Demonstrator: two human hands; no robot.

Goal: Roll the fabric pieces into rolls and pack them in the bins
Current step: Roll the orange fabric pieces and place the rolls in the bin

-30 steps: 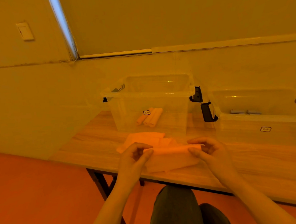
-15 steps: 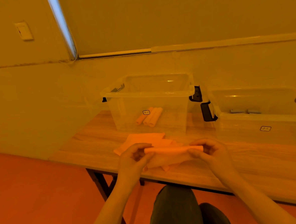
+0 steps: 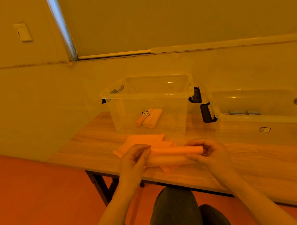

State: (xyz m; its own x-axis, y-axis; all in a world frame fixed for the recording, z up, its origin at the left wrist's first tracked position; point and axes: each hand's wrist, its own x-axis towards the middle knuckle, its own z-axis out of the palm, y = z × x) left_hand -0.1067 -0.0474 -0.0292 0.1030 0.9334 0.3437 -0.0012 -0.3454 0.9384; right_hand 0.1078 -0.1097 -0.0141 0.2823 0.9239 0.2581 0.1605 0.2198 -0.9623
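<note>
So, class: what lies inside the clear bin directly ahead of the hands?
Three fabric rolls lie side by side on the floor of the left bin. A label sticker covers a small part of them.

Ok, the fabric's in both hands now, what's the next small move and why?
Probably finish the last turn, then place it in the left bin. The left hand and right hand hold an almost rolled fabric piece, and that bin already has three similar rolls.

wooden table (image 3: 252,167), two clear bins (image 3: 148,96), fabric pieces (image 3: 142,140)
</note>
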